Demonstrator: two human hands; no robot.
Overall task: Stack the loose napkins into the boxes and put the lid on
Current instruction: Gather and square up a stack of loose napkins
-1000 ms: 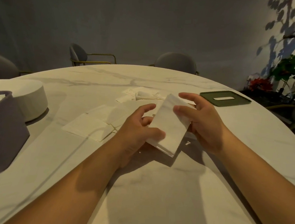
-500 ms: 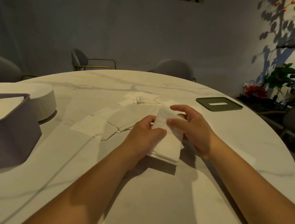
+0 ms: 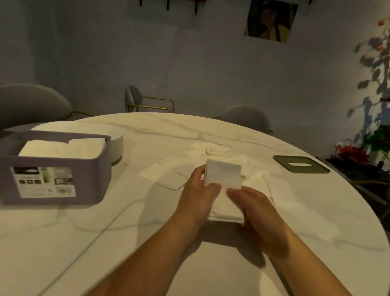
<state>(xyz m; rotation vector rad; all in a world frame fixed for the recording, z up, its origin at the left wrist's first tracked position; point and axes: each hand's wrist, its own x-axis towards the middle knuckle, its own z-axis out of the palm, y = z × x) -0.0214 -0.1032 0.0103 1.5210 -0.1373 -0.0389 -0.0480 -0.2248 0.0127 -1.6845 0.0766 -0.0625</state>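
Both hands, left hand [image 3: 195, 196] and right hand [image 3: 258, 211], grip a stack of white folded paper napkins [image 3: 223, 185] from either side, just above the round white marble tabletop [image 3: 111, 235]. Loose napkins [image 3: 215, 150] lie beyond it. A purple plastic box [image 3: 46, 170], partly filled, stands at left; a dark green slotted lid [image 3: 301, 164] lies at right.
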